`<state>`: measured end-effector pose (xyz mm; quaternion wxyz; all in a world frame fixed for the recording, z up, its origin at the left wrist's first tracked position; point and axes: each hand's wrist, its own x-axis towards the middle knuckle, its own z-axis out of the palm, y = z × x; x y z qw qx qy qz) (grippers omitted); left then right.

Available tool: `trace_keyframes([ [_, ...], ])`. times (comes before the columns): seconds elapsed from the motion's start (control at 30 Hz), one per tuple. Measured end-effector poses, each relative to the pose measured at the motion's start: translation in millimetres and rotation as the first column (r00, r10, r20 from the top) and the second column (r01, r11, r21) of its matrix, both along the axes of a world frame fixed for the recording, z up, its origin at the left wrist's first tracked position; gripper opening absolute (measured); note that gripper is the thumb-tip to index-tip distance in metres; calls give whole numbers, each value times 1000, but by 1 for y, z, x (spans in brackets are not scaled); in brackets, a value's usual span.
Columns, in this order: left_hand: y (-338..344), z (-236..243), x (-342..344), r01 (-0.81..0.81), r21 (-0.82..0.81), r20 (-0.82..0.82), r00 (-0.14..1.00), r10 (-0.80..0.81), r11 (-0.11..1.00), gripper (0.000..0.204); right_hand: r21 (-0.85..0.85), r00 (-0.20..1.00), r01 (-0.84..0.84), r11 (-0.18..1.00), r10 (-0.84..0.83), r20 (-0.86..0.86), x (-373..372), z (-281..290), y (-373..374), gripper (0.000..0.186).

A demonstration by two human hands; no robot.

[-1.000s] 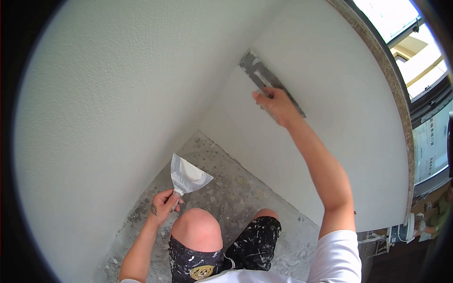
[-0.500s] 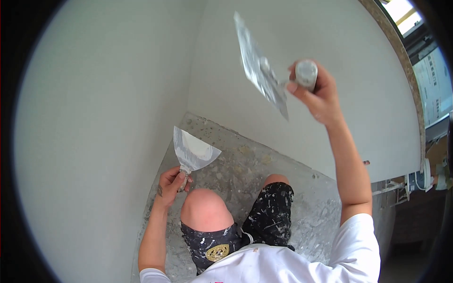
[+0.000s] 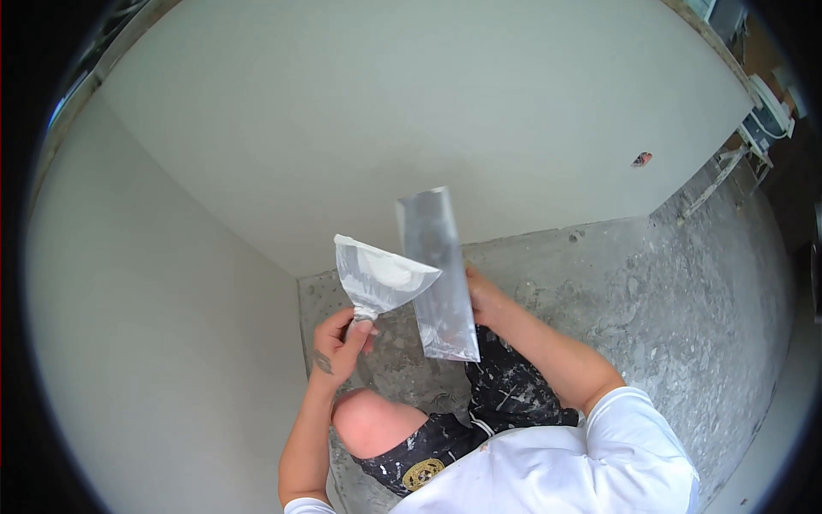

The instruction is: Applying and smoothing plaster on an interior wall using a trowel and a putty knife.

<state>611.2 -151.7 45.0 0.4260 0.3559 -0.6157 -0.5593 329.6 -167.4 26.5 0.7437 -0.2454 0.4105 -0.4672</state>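
Note:
My left hand (image 3: pixel 340 347) is closed round the short handle of a wide putty knife (image 3: pixel 364 283). White putty lies on its fan-shaped blade, thickest along the upper edge. To the right, a long rectangular steel trowel (image 3: pixel 447 321) stands nearly upright with its flat face toward me, slightly blurred. My right hand (image 3: pixel 481 293) is behind the trowel, gripping it; the blade hides the handle and most of the fingers. The right corner of the putty knife overlaps the trowel's edge; whether they touch I cannot tell.
A smooth pale wall (image 3: pixel 514 111) rises ahead, meeting a left wall (image 3: pixel 163 300) in a corner. It has a small hole (image 3: pixel 641 159) low at the right. Putty spots mark the grey concrete floor (image 3: pixel 651 308). A metal-legged stand (image 3: pixel 723 176) with a white-and-blue item is at far right.
The trowel has come down from high by the wall to beside the putty knife, its face turned toward me. My left hand has risen slightly to the right, and the view has swung right.

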Motion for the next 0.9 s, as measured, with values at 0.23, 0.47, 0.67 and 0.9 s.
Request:
trace_keyframes([
  [0.23,-40,11,-42,287,-819,512,757,407,496,45,218,719,-155,963,-42,694,4,-50,49,29],
  [0.47,-26,-57,5,-83,-554,621,621,478,828,35,-182,960,191,965,-144,241,-81,-11,-44,30],
  [0.67,23,-125,11,-364,-287,641,614,460,886,32,-606,925,136,784,-320,-205,-128,3,-112,20],
  [0.9,68,-157,31,-584,-10,545,678,494,812,30,-653,669,341,676,-662,-337,-100,9,-126,13],
])
